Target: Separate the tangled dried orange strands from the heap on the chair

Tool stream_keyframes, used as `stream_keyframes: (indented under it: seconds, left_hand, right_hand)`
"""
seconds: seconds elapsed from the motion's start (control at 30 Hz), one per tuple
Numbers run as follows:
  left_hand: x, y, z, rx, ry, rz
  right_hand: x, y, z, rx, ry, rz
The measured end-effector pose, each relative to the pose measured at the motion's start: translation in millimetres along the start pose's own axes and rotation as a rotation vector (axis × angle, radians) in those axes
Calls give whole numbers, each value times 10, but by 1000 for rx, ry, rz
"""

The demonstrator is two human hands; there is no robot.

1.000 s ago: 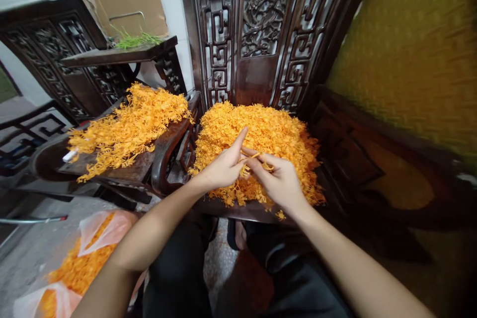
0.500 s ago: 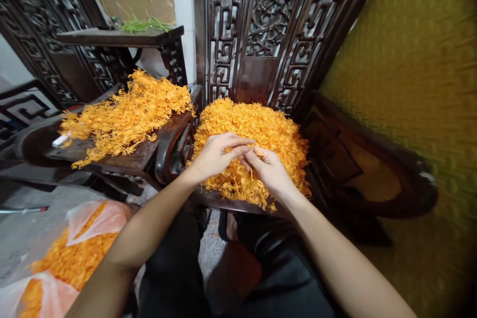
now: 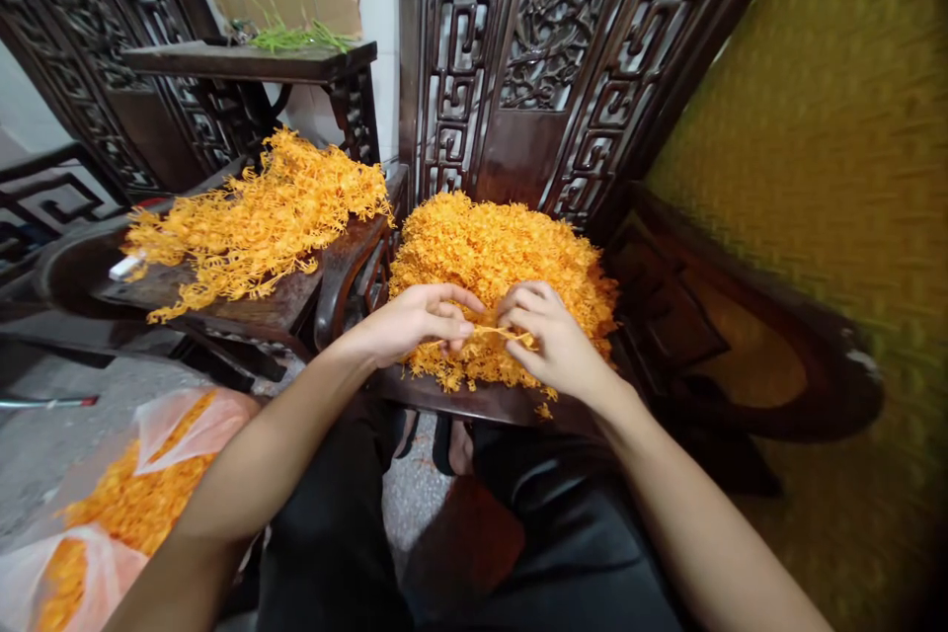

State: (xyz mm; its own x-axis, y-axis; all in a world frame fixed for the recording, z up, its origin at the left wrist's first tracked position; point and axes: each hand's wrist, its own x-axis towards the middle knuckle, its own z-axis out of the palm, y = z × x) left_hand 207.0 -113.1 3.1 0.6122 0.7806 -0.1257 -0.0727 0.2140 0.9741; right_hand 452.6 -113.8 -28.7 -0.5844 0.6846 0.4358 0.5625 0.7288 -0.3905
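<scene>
My left hand [image 3: 419,324] pinches one end of a thin orange-yellow plastic strand [image 3: 490,329] at the thumb, its index finger stretched out above. The strand runs across to my right hand [image 3: 555,336], whose bent fingers close around its curly end. Both hands are just above the front of a big heap of similar orange-yellow branching pieces [image 3: 496,247], piled on a dark wooden chair seat [image 3: 489,404]. Part of the strand is hidden by the right fingers.
To the left, another orange-yellow pile [image 3: 274,217] covers a second wooden chair [image 3: 296,301]. A plastic bag [image 3: 174,439] of orange pieces stands on the floor at lower left. Green stems [image 3: 300,38] lie on a small side table [image 3: 244,61]. A yellow woven surface [image 3: 815,168] rises at right.
My hands were close together at the fingertips; now they are drawn apart and slightly lower, with the strand stretched between them. The right fingers have turned and curled. The view has shifted slightly.
</scene>
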Motion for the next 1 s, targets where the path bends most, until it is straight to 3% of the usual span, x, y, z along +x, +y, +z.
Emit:
stream_keyframes:
  seconds: [0.17,0.4,0.47,0.57,0.67,0.77,0.87,1.0]
  left_hand:
    - [76,-8,42,-75,159,144]
    - [130,-16,159,-97,124,171]
    - [108,-11,193,-94,98,162]
    - [60,0,244,-163,90,136]
    - [36,12,301,-343,125,125]
    - [51,24,351,-573,132,108]
    - [82,39,390,-752,170,114]
    - [143,41,474,-848,324,220]
  right_hand:
    - [55,-132,95,346,117,103]
    - [106,-247,181,416,135,350]
    - [104,-217,189,364,116,328]
    - [66,-145,155,102,67,262]
    - [6,-88,76,-162,144,214]
    - [-32,-55,15,-223,193,166]
    - [-13,-50,13,-80,119,213]
    - [63,-103,33,261,-15,343]
